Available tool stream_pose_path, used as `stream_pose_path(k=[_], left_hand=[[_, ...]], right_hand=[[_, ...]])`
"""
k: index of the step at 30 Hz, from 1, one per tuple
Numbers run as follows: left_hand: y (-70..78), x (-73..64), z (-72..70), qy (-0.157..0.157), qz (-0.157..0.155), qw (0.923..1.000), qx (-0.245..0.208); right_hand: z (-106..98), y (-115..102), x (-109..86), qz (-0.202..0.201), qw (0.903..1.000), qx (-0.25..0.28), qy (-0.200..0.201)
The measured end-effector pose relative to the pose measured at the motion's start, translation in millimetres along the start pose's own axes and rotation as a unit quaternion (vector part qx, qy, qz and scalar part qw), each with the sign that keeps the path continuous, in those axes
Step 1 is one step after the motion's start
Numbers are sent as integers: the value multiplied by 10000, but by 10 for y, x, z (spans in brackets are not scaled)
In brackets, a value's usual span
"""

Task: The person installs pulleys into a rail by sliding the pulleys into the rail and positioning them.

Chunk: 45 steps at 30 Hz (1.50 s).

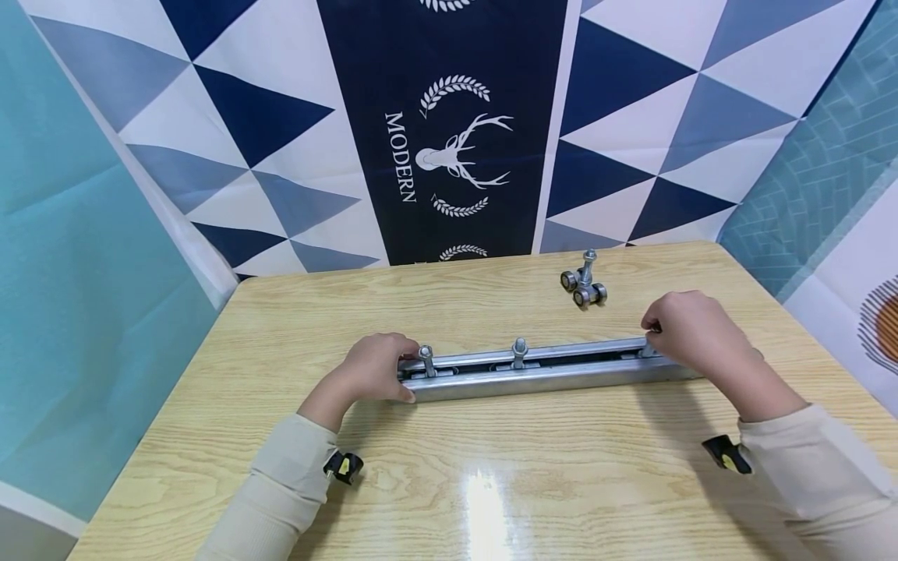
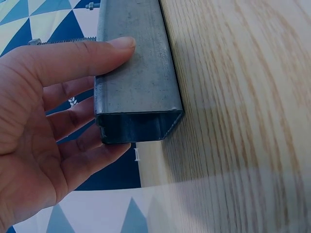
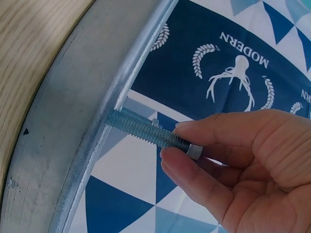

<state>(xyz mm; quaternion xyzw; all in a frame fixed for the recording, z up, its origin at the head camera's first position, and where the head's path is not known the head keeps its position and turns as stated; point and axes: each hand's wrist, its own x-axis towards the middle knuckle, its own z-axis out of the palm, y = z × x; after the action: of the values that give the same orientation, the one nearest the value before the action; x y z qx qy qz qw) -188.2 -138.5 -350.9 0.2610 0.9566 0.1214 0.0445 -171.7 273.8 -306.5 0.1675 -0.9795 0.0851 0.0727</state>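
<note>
A galvanized metal channel rail [image 1: 533, 382] lies lengthwise on the table, its slot facing up. My left hand [image 1: 375, 365] grips the rail's left end; in the left wrist view the thumb lies on the near wall of the rail [image 2: 138, 63], with the fingers round the far side of its open end. Two upright bolts, the left bolt [image 1: 426, 361] and the middle bolt [image 1: 519, 354], stick up from the slot. Near the right end my right hand [image 1: 694, 331] pinches a third threaded bolt [image 3: 138, 131] close to its top, between thumb and fingers.
A loose roller trolley [image 1: 585, 282] with small wheels and an upright bolt stands behind the rail, toward the right. The wood-grain table [image 1: 393, 483] meets a patterned cloth backdrop [image 1: 449, 156] at its far edge.
</note>
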Motion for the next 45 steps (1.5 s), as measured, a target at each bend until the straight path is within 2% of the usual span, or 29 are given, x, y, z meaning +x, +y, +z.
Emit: stream_pose_path(k=[17,45], left_hand=[[-14,5,16,10,8,10000,55],[-11,8,10,54,56,10000,42]], right_hand=[[27,-91,26,-170,9998,29,76],[42,-255,73,-264,9996,39,-11]])
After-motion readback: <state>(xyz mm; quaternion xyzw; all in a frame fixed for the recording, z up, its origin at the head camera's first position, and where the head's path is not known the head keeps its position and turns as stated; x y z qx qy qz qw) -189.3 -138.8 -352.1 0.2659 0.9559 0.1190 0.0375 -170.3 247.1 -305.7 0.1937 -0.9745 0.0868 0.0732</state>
